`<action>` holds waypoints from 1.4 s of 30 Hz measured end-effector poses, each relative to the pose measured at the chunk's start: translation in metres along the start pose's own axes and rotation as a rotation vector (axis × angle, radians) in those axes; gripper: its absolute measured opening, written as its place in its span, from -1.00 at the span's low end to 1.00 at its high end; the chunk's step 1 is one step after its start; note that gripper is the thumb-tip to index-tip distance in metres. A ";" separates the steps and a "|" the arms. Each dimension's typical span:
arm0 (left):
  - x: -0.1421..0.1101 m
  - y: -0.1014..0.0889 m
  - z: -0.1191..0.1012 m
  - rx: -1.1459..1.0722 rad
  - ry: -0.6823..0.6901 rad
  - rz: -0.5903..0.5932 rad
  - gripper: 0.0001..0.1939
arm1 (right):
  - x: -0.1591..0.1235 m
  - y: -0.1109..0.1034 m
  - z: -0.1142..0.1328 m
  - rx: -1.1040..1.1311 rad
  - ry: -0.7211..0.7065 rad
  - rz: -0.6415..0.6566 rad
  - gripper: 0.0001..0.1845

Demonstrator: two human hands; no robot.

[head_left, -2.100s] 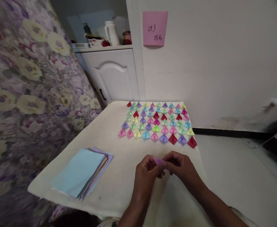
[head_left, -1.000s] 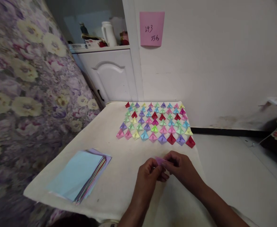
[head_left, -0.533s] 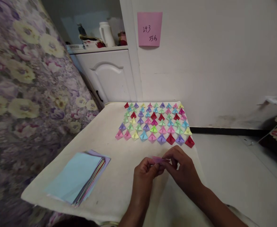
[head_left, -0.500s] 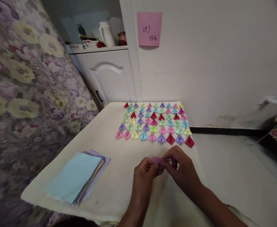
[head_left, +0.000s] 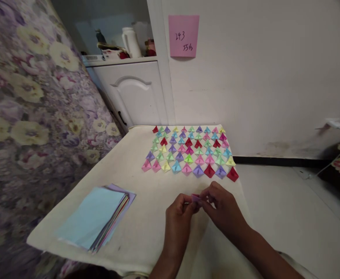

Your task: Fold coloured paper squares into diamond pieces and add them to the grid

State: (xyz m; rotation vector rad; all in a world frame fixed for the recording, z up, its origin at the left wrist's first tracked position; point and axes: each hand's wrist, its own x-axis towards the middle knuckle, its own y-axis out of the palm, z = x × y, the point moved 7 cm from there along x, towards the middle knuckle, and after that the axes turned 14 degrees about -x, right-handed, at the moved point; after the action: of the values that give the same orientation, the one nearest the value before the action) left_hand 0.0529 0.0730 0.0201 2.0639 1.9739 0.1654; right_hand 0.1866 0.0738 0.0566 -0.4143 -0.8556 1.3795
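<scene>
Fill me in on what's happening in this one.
A person's left hand and right hand together pinch a small pinkish-purple folded paper over a cream-covered table. Beyond the hands, multicoloured folded-paper pieces sit in rows. To the left lies a stack of paper sheets, light blue on top.

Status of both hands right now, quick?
Left hand: closed, pinching a small pink paper.
Right hand: thumb and fingers closed at the right end of the same paper.
</scene>
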 end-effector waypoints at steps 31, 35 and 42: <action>-0.003 0.005 -0.007 -0.049 0.029 0.002 -0.78 | -0.001 0.035 -0.003 0.436 0.154 0.240 -0.90; -0.003 0.003 -0.005 -0.074 -0.009 0.039 -0.76 | 0.001 0.033 -0.003 0.372 0.117 0.243 -0.91; 0.004 -0.005 0.008 -0.311 -0.106 0.023 -0.75 | -0.001 0.030 -0.001 0.251 0.055 0.205 -0.95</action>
State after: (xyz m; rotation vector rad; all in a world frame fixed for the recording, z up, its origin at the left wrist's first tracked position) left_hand 0.0506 0.0763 0.0108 1.8569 1.7377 0.3373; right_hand 0.1671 0.0786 0.0348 -0.3507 -0.5968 1.6346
